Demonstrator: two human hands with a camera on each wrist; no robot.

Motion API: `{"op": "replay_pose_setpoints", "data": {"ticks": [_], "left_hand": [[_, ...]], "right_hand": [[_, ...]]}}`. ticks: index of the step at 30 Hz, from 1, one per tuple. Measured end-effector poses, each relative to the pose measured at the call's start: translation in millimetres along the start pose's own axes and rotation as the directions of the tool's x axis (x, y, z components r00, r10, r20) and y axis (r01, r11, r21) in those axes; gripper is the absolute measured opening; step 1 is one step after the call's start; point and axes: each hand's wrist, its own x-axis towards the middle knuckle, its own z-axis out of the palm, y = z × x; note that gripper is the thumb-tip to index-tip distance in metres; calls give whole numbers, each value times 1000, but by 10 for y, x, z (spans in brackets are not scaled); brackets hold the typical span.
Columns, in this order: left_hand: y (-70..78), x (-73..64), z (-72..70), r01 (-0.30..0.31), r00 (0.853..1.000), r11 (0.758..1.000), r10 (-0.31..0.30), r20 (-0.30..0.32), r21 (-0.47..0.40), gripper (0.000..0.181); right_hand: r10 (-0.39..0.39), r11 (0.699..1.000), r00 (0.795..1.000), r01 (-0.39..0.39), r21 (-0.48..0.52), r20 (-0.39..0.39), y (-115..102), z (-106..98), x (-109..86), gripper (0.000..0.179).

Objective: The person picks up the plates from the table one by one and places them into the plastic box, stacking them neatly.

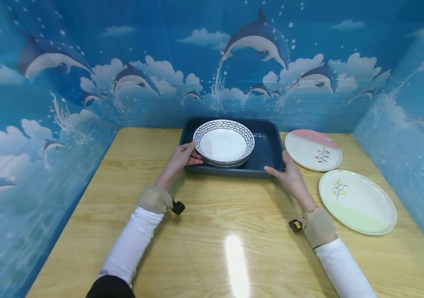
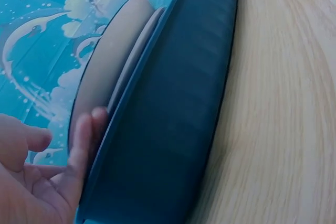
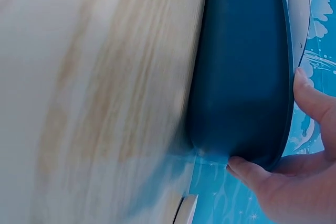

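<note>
Dark blue tray [image 1: 268,145] sits at 12 o'clock on the wooden table [image 1: 197,231], stacked bowls [image 1: 224,144] with a zigzag inner rim inside it, toward its 9 o'clock end. Left hand [image 1: 179,158] is at the bowls' 8 o'clock edge, fingers fairly straight and loose against their outer side, thumb apart, not clenched. Right hand [image 1: 290,174] grasps the tray's 4 o'clock corner, thumb at the rim, fingers round the outside. Pink-edged plate [image 1: 313,150] just beside the tray at 3 o'clock; green-edged plate [image 1: 357,202] at 4 o'clock. Dolphin backdrop [image 1: 260,41] behind, 12 o'clock.
</note>
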Motion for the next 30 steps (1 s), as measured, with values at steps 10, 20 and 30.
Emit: {"op": "replay_pose_setpoints", "data": {"ticks": [10,20,30], "left_hand": [[-2,-100,-149,-127,977,983,147,-157,130,40],[-150,-238,-328,-178,900,913,301,-314,366,35],[-257,-242,-442,-119,941,912,230,-249,393,45]], "right_hand": [[-95,991,994,89,-102,-56,-27,-165,-38,77],[-293,915,907,174,-364,-303,183,-953,-216,28],[-187,833,944,5,-554,-272,1011,-1749,-444,27]]}}
